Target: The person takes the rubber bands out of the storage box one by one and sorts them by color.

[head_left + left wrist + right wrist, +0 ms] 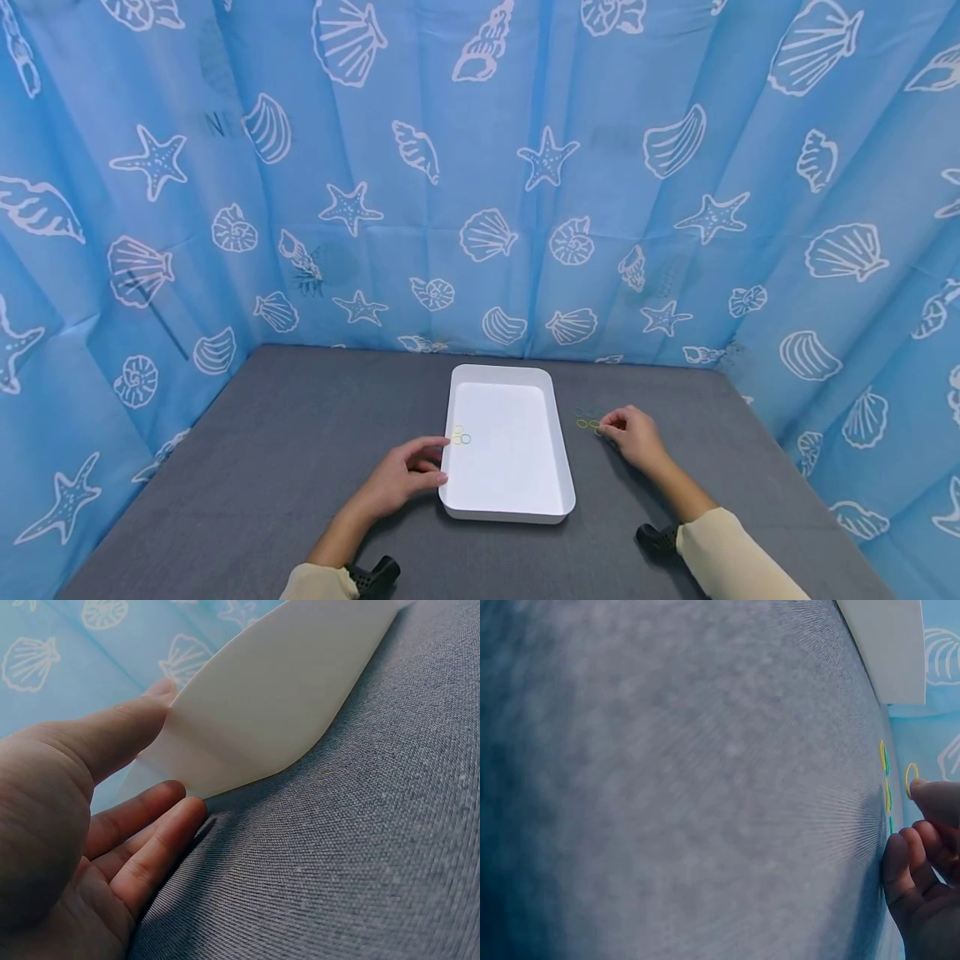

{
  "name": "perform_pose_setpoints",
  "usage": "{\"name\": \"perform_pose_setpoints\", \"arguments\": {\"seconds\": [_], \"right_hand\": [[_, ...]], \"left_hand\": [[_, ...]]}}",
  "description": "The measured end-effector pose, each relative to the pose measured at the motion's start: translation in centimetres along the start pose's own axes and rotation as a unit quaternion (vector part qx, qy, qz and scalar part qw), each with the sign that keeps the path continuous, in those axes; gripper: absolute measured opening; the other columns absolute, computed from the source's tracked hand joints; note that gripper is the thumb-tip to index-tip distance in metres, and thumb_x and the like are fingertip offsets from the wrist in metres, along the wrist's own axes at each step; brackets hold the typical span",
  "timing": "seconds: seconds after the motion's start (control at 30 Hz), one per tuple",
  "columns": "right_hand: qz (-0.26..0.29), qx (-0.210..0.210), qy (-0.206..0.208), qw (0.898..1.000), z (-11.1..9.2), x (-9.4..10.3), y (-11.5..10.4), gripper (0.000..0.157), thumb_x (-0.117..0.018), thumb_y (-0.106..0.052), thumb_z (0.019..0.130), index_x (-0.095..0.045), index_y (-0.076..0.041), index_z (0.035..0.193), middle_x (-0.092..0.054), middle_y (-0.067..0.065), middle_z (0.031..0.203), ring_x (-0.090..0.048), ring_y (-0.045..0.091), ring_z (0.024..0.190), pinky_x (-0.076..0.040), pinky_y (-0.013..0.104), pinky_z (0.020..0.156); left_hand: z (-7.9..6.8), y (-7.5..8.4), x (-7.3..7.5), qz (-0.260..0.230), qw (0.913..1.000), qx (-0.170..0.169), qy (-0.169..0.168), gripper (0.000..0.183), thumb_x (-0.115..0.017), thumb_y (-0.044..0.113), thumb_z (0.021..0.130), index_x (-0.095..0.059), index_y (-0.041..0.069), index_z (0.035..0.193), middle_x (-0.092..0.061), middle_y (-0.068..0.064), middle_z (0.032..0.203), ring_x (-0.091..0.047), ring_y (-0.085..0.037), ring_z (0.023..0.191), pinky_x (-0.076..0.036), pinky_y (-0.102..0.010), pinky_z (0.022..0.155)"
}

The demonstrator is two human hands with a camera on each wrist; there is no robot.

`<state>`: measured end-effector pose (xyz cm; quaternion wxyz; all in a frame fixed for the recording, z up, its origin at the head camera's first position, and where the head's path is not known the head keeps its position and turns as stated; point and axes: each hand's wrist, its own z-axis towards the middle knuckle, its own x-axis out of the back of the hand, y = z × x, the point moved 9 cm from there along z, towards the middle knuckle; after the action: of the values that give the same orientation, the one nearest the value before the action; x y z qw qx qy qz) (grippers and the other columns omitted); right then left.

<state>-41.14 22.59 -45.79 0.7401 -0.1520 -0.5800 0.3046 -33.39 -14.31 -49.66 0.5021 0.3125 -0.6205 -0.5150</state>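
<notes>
A white rectangular tray (513, 475) lies on the grey cloth. My left hand (401, 477) grips its left side; the left wrist view shows the thumb at the rim and fingertips against the outer wall. Inside the tray near that hand lie a few small thin rubber bands (466, 439), yellow and bluish green. To the right of the tray, my right hand (636, 437) pinches a yellow rubber band (907, 780) between thumb and finger, raised off the cloth in the right wrist view. Beside its fingertips more yellow and green bands (582, 423) lie in a small group.
A grey cloth (322, 417) covers the table. Blue curtains (420, 208) printed with white shells and starfish enclose the back and both sides. A dark strapped device (378, 575) sits at the left wrist, another (656, 540) at the right.
</notes>
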Motion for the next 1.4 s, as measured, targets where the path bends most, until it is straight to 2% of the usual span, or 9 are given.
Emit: {"name": "perform_pose_setpoints", "arguments": {"seconds": [0.23, 0.53, 0.77, 1.07, 1.4], "right_hand": [[-0.005, -0.006, 0.005, 1.000, -0.1, 0.2, 0.3, 0.007, -0.070, -0.003, 0.087, -0.067, -0.003, 0.080, -0.054, 0.005, 0.078, -0.050, 0.017, 0.067, -0.042, 0.033, 0.062], [0.026, -0.066, -0.011, 0.997, 0.0, 0.0, 1.5, 0.006, -0.067, -0.003, 0.090, -0.066, 0.002, 0.085, -0.055, 0.011, 0.085, -0.057, 0.013, 0.058, -0.047, 0.027, 0.053], [0.031, -0.095, -0.023, 0.995, 0.4, -0.2, 2.2, 0.008, -0.066, -0.003, 0.090, -0.067, 0.002, 0.084, -0.062, 0.007, 0.075, -0.057, 0.012, 0.052, -0.048, 0.029, 0.051], [0.034, -0.123, -0.032, 0.991, 0.8, -0.5, 2.8, 0.011, -0.062, -0.004, 0.092, -0.067, 0.003, 0.085, -0.061, 0.006, 0.072, -0.056, 0.011, 0.050, -0.050, 0.030, 0.050], [0.013, -0.148, -0.030, 0.989, 1.5, -0.6, 3.1, 0.013, -0.063, -0.005, 0.092, -0.066, 0.002, 0.082, -0.061, 0.005, 0.069, -0.056, 0.011, 0.046, -0.047, 0.030, 0.048]], "left_hand": [[0.0, 0.0, 0.1, 0.004, 1.0000, -0.001, 0.002, 0.050, -0.074, 0.020, 0.088, -0.057, 0.013, 0.135, -0.061, -0.012, 0.118, -0.061, -0.022, 0.096, -0.049, -0.035, 0.078], [0.1, -0.2, 0.0, 0.001, 1.0000, -0.003, -0.001, 0.052, -0.074, 0.019, 0.088, -0.056, 0.011, 0.135, -0.061, -0.013, 0.119, -0.061, -0.022, 0.096, -0.049, -0.034, 0.078], [0.0, -0.2, 0.0, 0.004, 1.0000, -0.004, 0.002, 0.051, -0.074, 0.020, 0.088, -0.057, 0.012, 0.135, -0.061, -0.012, 0.118, -0.061, -0.022, 0.096, -0.049, -0.035, 0.077], [0.0, -0.2, 0.0, 0.010, 0.9999, -0.004, 0.003, 0.052, -0.075, 0.021, 0.087, -0.056, 0.012, 0.135, -0.061, -0.012, 0.118, -0.061, -0.021, 0.096, -0.049, -0.035, 0.078], [0.0, 0.0, 0.1, 0.017, 0.9998, -0.004, 0.004, 0.051, -0.074, 0.023, 0.088, -0.057, 0.015, 0.135, -0.061, -0.010, 0.118, -0.061, -0.021, 0.096, -0.049, -0.035, 0.079]]}}
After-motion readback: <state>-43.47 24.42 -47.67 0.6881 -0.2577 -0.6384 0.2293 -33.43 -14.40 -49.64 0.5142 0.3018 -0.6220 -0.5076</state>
